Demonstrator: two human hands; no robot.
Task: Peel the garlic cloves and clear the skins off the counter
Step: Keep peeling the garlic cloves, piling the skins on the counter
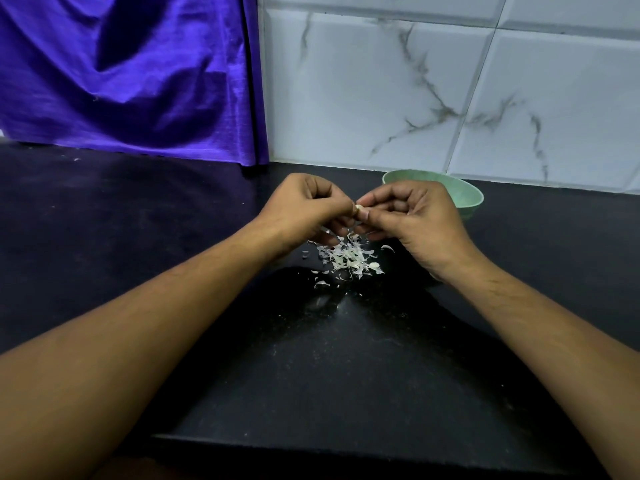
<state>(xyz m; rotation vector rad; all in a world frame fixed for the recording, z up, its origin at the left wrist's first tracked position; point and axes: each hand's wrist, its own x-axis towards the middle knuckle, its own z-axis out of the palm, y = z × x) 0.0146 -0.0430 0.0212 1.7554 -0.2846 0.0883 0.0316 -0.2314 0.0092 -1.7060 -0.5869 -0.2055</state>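
Both the left hand [304, 206] and right hand [412, 216] pinch one garlic clove [358, 207] between their fingertips. One skin pile [349, 256] lies on the counter [311, 358] below, one green bowl [465, 197] behind.

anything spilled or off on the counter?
Only the skins: a loose pile on the counter below both hands, with stray flakes scattered around it. Expected mid-peel. The bowl sits upright behind the right hand; nothing looks damaged.

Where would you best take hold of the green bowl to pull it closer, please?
Probably the green bowl by its right rim, from above and the right: it stands upright with its mouth open, and the right hand hides its left part.
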